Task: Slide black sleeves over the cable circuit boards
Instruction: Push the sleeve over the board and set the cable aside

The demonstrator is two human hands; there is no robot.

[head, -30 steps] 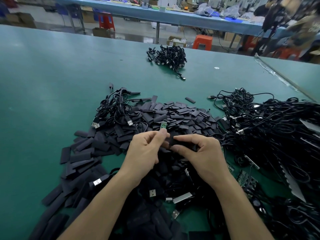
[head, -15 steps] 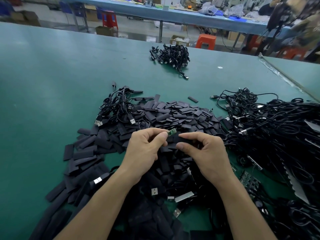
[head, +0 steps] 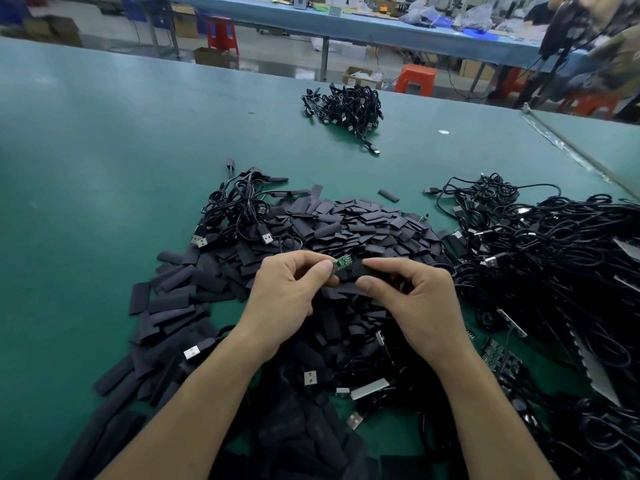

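Plainly, the left hand pinched a green board, not yet covered, just beside the right hand pinching a black sleeve, with heaps of cables waiting further right.

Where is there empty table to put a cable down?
Bare green table lies left of the sleeve pile, and between that pile and the small cable bundle farther back. It is crowded on the right with the big cable tangle.
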